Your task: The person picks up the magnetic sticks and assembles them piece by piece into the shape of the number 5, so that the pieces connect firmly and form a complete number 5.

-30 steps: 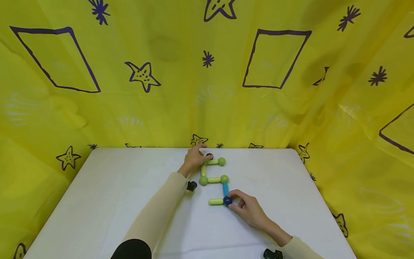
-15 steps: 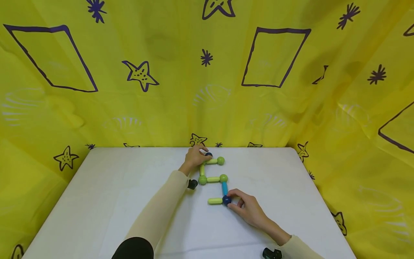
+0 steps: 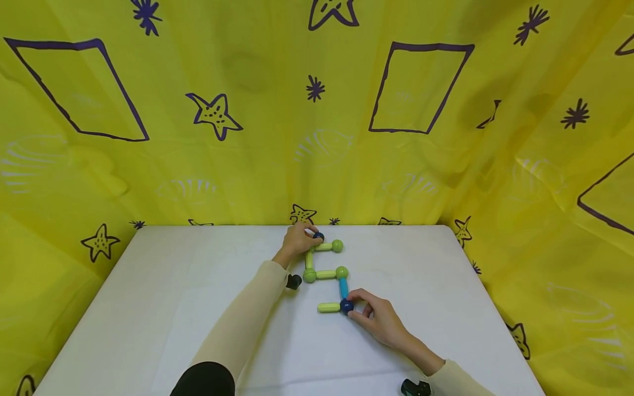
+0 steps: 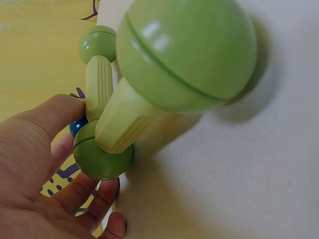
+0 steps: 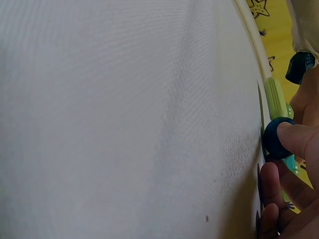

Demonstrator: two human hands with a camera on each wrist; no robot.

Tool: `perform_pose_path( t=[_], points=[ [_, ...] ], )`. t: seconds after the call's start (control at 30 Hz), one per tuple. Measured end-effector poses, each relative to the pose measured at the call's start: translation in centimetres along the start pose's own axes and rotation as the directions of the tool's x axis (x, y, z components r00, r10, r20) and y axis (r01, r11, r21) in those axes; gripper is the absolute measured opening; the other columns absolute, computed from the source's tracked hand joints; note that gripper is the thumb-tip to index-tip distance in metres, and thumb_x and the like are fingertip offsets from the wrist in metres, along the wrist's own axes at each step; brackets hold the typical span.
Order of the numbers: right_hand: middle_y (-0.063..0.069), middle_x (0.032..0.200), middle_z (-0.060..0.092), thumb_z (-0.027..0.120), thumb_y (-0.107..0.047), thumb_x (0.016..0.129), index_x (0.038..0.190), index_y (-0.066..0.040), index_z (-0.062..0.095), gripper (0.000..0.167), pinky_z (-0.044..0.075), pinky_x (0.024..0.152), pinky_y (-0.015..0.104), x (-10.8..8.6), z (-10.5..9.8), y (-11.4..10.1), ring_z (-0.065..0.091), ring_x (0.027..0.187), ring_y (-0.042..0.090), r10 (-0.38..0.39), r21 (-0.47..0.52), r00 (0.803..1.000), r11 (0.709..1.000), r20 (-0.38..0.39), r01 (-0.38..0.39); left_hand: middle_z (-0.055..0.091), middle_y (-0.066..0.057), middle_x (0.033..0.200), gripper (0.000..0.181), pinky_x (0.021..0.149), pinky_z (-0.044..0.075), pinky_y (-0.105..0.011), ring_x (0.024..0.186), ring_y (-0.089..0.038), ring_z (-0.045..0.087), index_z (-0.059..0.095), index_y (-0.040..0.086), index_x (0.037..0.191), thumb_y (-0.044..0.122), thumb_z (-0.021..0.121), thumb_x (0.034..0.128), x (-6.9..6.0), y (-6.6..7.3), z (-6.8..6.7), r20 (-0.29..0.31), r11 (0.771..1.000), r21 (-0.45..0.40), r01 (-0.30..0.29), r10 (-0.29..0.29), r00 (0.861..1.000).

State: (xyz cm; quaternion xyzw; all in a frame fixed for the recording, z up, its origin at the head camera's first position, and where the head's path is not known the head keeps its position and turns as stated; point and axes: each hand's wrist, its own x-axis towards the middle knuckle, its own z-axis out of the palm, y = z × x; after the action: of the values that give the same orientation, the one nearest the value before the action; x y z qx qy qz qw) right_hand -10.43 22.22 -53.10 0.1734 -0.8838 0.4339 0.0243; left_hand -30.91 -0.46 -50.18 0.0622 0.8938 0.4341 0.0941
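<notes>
A zigzag of balls and rods, apparently a magnetic building set, lies on the white table. At its far end my left hand (image 3: pixel 297 240) pinches a dark blue ball (image 3: pixel 318 237) between thumb and finger. Beside that ball, a pale green rod (image 3: pixel 324 247) ends in a green ball (image 3: pixel 338 246). In the left wrist view, the hand mostly covers the blue ball (image 4: pixel 77 125), behind a green ball (image 4: pixel 102 158). At the near end, my right hand (image 3: pixel 381 319) grips another dark blue ball (image 3: pixel 346 306), joined to a blue rod (image 3: pixel 344 287) and a pale green rod (image 3: pixel 329 307).
The white table (image 3: pixel 173 308) stretches out around the figure. A yellow curtain (image 3: pixel 267 165) with dark drawings hangs behind the far edge and at both sides. Black wrist cameras (image 3: pixel 294 282) sit on the sleeves.
The hands and the figure hold nearly the same places. The whole view shifts slightly left, as the head camera moves a little.
</notes>
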Motion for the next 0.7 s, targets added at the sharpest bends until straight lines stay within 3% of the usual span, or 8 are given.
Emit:
perform_pose_path(
  t=[0.13, 0.33, 0.7],
  points=[
    [-0.001, 0.109, 0.07, 0.079, -0.01, 0.09, 0.118, -0.02, 0.066, 0.032, 0.044, 0.055, 0.022, 0.1, 0.1, 0.0, 0.051, 0.062, 0.002, 0.001, 0.0, 1.0, 1.0, 0.002, -0.001, 0.068, -0.012, 0.105, 0.031, 0.075, 0.054, -0.032, 0.092, -0.025, 0.063, 0.074, 0.01, 0.115, 0.023, 0.082, 0.0884, -0.2, -0.2, -0.4, 0.003, 0.999, -0.047, -0.017, 0.018, 1.0],
    [-0.002, 0.109, 0.07, 0.08, -0.011, 0.09, 0.117, -0.021, 0.066, 0.032, 0.044, 0.056, 0.022, 0.2, 0.1, -0.1, 0.052, 0.062, 0.002, 0.0, -0.006, 1.0, 1.0, 0.002, 0.0, 0.066, -0.011, 0.1, 0.034, 0.07, 0.052, -0.03, 0.09, -0.026, 0.059, 0.072, 0.008, 0.118, 0.018, 0.083, 0.0876, -0.7, -0.4, -1.3, -0.009, 0.991, -0.099, -0.088, 0.088, 0.996],
    [-0.002, 0.108, 0.07, 0.08, -0.012, 0.09, 0.116, -0.021, 0.067, 0.031, 0.044, 0.055, 0.022, 0.1, -0.1, 0.0, 0.051, 0.061, 0.002, -0.005, 0.002, 1.0, 1.0, -0.002, 0.005, 0.073, -0.006, 0.095, 0.032, 0.076, 0.045, -0.034, 0.089, -0.024, 0.056, 0.074, 0.012, 0.116, 0.023, 0.082, 0.0874, -3.2, -0.8, -3.6, -0.055, 0.97, -0.017, -0.242, 0.241, 0.969]
  ],
)
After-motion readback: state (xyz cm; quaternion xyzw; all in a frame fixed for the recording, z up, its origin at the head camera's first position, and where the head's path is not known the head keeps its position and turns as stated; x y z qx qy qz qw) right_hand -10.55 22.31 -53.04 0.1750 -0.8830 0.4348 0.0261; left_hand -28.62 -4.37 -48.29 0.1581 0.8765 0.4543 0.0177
